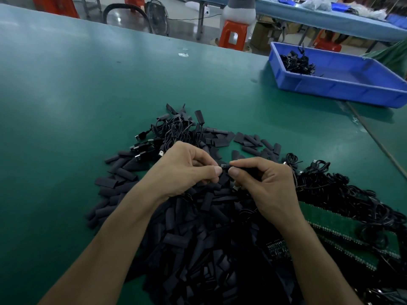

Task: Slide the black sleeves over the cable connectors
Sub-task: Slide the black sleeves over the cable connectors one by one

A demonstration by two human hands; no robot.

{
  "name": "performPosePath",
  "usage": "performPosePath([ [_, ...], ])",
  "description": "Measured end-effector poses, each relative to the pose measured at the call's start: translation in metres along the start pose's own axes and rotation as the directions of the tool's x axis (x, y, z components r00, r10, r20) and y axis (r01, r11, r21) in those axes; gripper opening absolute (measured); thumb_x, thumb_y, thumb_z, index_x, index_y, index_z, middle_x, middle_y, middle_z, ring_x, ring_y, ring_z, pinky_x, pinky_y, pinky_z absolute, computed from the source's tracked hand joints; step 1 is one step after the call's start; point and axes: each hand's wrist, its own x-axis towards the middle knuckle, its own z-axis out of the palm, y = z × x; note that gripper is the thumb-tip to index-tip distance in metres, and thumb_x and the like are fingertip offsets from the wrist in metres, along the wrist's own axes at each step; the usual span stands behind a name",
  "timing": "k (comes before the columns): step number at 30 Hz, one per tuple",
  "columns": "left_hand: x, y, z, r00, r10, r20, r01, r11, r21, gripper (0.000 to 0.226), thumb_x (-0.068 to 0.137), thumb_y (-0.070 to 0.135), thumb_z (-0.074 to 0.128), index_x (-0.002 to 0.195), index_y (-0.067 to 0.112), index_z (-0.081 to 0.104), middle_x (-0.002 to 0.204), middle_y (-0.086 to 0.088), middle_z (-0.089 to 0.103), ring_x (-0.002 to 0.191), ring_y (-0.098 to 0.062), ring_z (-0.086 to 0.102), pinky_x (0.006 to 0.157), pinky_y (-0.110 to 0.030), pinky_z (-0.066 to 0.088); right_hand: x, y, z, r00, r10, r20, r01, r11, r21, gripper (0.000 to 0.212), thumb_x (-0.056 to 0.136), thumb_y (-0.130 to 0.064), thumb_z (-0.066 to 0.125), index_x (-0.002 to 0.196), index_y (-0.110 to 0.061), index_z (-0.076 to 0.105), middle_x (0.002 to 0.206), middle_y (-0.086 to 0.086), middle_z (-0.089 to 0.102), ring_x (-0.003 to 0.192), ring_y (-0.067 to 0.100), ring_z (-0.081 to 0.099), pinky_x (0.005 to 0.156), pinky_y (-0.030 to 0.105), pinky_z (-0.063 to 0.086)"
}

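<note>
A large heap of flat black sleeves (193, 234) covers the green table in front of me. Both hands meet above it. My right hand (262, 183) pinches a black cable with its small connector (224, 166) poking out toward the left. My left hand (187, 170) has its fingers closed right at that connector tip, pinching something small and dark that its fingers mostly hide. A bundle of black cables with USB plugs (167, 135) lies beyond my hands. More tangled cables (334, 190) lie to the right.
A blue plastic bin (352, 89) holding some black cables (297, 61) stands at the far right of the green table (77, 106). Green circuit boards (330, 230) lie under the cables at my right. Orange stools and another workbench stand beyond the table.
</note>
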Motion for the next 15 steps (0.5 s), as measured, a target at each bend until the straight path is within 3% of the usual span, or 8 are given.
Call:
performPosePath([
  [10, -0.0021, 0.0023, 0.0005, 1.000, 0.002, 0.017, -0.002, 1.000, 0.023, 0.009, 0.089, 0.013, 0.075, 0.080, 0.015, 0.077, 0.074, -0.003, 0.077, 0.066, -0.011, 0.070, 0.066, -0.018, 0.055, 0.0000, -0.0019, 0.0028, 0.999, 0.020, 0.028, -0.021, 0.999, 0.038, 0.020, 0.078, -0.033, 0.078, 0.097, -0.037, 0.075, 0.087, -0.012, 0.077, 0.077, 0.008, 0.073, 0.072, 0.025, 0.057],
  [12, -0.0021, 0.0030, 0.0012, 1.000, -0.012, 0.016, 0.012, 1.000, 0.003, 0.007, 0.089, 0.011, 0.074, 0.082, 0.012, 0.077, 0.075, -0.004, 0.077, 0.066, -0.011, 0.070, 0.066, -0.018, 0.055, -0.0003, -0.0016, 0.0046, 1.000, 0.019, -0.008, -0.019, 0.999, 0.039, 0.027, 0.079, -0.027, 0.081, 0.102, -0.039, 0.072, 0.089, -0.011, 0.077, 0.079, 0.010, 0.073, 0.072, 0.026, 0.058],
  [15, -0.0025, 0.0044, 0.0033, 1.000, -0.020, -0.008, 0.020, 1.000, -0.012, 0.007, 0.090, 0.010, 0.074, 0.083, 0.011, 0.076, 0.076, -0.004, 0.078, 0.066, -0.011, 0.070, 0.066, -0.018, 0.056, -0.0006, -0.0014, 0.0088, 0.982, 0.059, -0.179, -0.050, 0.997, 0.056, 0.034, 0.078, -0.022, 0.085, 0.104, -0.038, 0.068, 0.082, -0.005, 0.075, 0.076, 0.011, 0.073, 0.070, 0.027, 0.059],
])
